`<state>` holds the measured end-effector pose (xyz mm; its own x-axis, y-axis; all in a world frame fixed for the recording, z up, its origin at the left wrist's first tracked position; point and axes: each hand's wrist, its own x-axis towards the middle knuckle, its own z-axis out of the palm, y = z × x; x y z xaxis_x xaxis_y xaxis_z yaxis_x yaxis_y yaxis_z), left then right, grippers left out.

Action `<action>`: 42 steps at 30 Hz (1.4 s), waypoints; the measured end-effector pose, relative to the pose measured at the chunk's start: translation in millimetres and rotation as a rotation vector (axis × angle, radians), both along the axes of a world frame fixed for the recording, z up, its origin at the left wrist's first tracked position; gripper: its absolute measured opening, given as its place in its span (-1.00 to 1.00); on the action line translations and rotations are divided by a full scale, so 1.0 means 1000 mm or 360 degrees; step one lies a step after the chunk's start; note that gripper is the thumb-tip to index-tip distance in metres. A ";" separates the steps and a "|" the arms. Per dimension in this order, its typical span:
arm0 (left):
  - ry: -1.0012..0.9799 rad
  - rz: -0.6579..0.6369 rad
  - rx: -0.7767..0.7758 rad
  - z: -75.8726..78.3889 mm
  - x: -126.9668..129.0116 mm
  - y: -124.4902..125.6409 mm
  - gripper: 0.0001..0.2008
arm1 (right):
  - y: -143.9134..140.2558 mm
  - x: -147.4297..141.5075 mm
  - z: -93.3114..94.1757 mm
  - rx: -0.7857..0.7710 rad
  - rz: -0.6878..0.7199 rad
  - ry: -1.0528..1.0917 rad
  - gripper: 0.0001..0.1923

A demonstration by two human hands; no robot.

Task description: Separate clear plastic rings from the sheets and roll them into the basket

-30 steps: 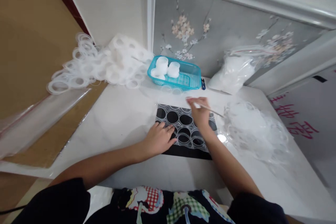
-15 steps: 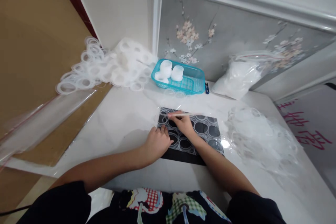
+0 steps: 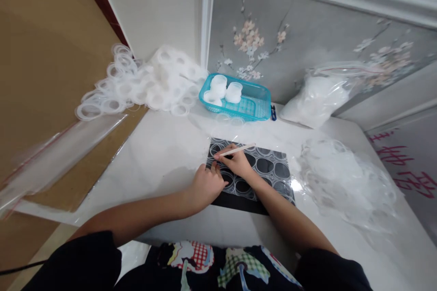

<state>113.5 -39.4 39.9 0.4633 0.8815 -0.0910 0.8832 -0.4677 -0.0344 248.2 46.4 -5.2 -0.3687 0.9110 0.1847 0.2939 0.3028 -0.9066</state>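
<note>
Clear sheet (image 3: pixel 264 163) of punched rings lies flat on a black mat (image 3: pixel 239 201), centre of the white desk (image 3: pixel 160 154). Right hand (image 3: pixel 237 163) rests on the sheet's left part, fingers closed around a thin white stick (image 3: pixel 239 149); stick tip points left, at a ring near the sheet's left edge. Left hand (image 3: pixel 206 184) lies palm down at the mat's left edge, fingers loosely curled, fingertips pressing on the sheet just beside the right hand; it grips nothing.

Right of the mat: loose heap of clear film scrap (image 3: pixel 344 182). Behind it, against the wall: plastic bag (image 3: pixel 316 97) with white contents. Behind the mat: blue basket (image 3: pixel 256 100) holding small white cups (image 3: pixel 225 91). Left of the basket: pile of white rings (image 3: pixel 146 84) spilling over the desk's far left corner. Long clear strip (image 3: pixel 58 154) lies off the desk's left side.
</note>
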 end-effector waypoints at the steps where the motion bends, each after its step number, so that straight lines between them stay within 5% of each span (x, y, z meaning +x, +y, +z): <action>1: -0.0007 -0.0002 -0.0004 0.001 0.000 0.000 -0.56 | 0.001 0.000 0.000 0.0010 0.0020 -0.0007 -0.84; 14: -0.0073 0.0026 -0.0067 0.002 0.001 0.001 -0.61 | 0.001 0.003 0.000 0.0075 0.0089 -0.0091 -0.88; 23: -0.0217 -0.0066 -0.0161 0.009 -0.009 0.008 -0.70 | 0.003 0.005 0.001 0.0711 0.0308 -0.0603 -0.85; 25: -0.0146 -0.0091 -0.0203 0.012 -0.010 0.011 -0.68 | 0.029 0.010 0.017 0.0713 0.0075 -0.0524 -0.86; 27: -0.0074 -0.0085 -0.0209 0.015 -0.012 0.015 -0.66 | 0.058 0.019 0.040 0.0637 -0.0510 -0.0290 -0.85; 29: -0.0030 -0.0053 -0.0227 0.019 -0.015 0.019 -0.63 | 0.075 0.031 0.063 0.0602 -0.0854 -0.0057 -0.75; 32: -0.0097 0.0034 -0.0277 0.026 -0.024 0.028 -0.63 | 0.058 0.044 0.081 0.0351 -0.0843 0.0393 -0.77; 37: -0.0814 0.0246 -0.0337 0.052 -0.026 0.035 -0.69 | -0.019 0.057 0.070 -0.0299 -0.0514 0.0664 -0.75; 42: -0.1891 0.0308 -0.0813 0.082 -0.003 0.023 -0.70 | -0.054 0.073 0.065 -0.0505 -0.0442 0.0765 -0.77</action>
<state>110.6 -16.5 122.4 0.3622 0.9303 -0.0586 0.3049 -0.0588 0.9506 320.8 -7.2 59.7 -0.0540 0.9983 -0.0238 -0.1388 -0.0311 -0.9898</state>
